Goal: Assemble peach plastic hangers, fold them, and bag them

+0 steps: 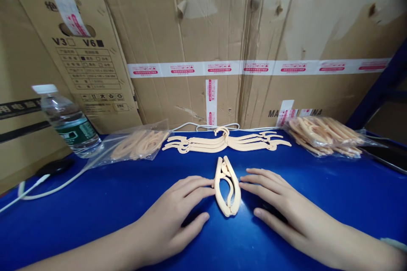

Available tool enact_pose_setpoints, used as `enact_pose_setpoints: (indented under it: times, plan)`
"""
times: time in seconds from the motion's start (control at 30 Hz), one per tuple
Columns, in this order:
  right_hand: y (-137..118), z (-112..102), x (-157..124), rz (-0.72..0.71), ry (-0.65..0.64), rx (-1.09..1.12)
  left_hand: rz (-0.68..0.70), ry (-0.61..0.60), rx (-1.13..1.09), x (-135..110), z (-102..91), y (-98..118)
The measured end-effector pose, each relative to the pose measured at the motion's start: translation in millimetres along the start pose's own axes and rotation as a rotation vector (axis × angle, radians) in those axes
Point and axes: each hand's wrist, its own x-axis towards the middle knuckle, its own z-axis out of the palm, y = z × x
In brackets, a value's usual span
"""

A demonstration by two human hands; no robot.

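Note:
A cream folding clothes hanger, folded shut with its hook tucked between the arms, lies on the blue table in front of me. My left hand is at its left side, fingertips touching or nearly touching the edge, fingers stretched and thumb apart. On the other side my right hand rests with spread fingers, the tips close against the hanger. Neither hand grips it. Behind it lies a stack of unfolded cream hangers, arms spread wide and hooks pointing away from me.
Clear bags of folded hangers lie left and right. A water bottle, a black device with a white cable, and a phone sit near the sides. Cardboard walls the back.

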Motion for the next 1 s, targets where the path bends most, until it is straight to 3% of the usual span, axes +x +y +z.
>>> enact_pose_setpoints:
  times: [0.47,1.0]
  plan:
    - [0.1,-0.7,-0.1,-0.019,0.006,-0.013,0.027,-0.009,0.031,-0.2,-2.6,0.7]
    - [5.7,0.4,0.2,-0.034,0.046,0.031,0.035,0.123,-0.076,-0.2,0.1,-2.9]
